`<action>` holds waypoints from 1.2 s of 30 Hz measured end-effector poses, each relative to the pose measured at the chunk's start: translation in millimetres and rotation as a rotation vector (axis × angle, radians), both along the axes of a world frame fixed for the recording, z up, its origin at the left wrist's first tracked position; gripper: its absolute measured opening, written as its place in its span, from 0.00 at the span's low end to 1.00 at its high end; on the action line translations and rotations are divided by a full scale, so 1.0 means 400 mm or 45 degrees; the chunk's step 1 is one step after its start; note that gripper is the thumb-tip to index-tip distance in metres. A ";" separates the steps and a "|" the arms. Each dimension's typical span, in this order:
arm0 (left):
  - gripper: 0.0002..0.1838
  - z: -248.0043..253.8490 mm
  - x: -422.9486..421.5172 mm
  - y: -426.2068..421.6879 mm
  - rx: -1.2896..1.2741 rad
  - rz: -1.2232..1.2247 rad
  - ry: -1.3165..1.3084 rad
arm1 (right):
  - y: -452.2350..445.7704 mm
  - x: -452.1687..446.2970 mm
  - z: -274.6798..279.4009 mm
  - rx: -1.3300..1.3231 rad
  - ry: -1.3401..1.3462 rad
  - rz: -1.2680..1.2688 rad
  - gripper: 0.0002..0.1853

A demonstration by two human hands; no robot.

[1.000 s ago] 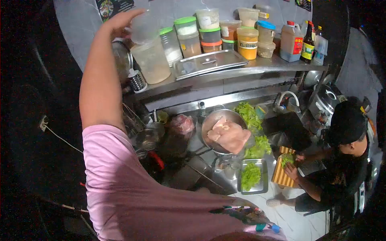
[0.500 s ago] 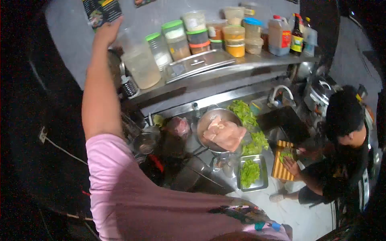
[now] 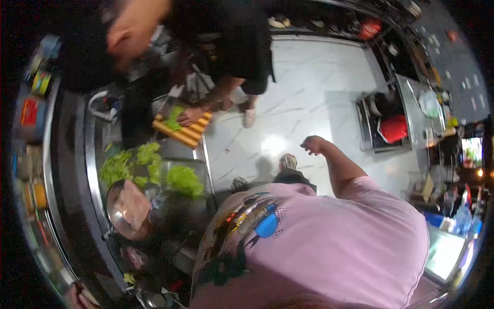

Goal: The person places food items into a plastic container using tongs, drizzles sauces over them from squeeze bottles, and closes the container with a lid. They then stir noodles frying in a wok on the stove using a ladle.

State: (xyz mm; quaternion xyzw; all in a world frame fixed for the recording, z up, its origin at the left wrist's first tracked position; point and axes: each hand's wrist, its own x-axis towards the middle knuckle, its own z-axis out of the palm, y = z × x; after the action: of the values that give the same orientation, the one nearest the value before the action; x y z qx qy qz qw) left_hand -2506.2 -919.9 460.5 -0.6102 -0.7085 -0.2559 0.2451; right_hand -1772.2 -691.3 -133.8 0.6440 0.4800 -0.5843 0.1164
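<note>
My right hand hangs in the air over the white floor, fingers loosely apart, with nothing in it. At the lower left edge, my left hand shows only in part near the shelf side, dark and blurred, so its grip is unclear. Beyond it on the counter are a piece of pinkish raw meat in a round metal bowl and leafy lettuce. More lettuce lies in a metal tray.
A co-worker's hand presses greens on a striped cutting board. The co-worker's head and arm are close at upper left. A faucet stands by the counter. A rack with a red item is across the floor.
My view has swung to the right, toward the floor and the co-worker. My left hand has left the dark printed sheet on the wall. My right arm has come into view.
</note>
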 end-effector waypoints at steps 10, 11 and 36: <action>0.23 -0.228 0.265 0.326 -0.542 -0.421 -0.954 | -0.247 0.426 -0.103 -0.192 0.086 -0.294 0.23; 0.21 -0.250 0.398 0.387 -0.587 -0.524 -0.947 | -0.286 0.497 -0.127 -0.107 0.106 -0.176 0.24; 0.17 -1.018 1.371 1.048 -1.882 -0.704 -0.746 | -0.101 1.006 0.242 0.311 -0.130 -0.970 0.21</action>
State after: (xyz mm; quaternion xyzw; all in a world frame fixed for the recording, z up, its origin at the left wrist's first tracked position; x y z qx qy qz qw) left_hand -1958.0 -500.6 53.5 -0.6742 -0.5539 0.0751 -0.4828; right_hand -1370.0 -731.8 -37.0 0.8130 0.2664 -0.4916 -0.1624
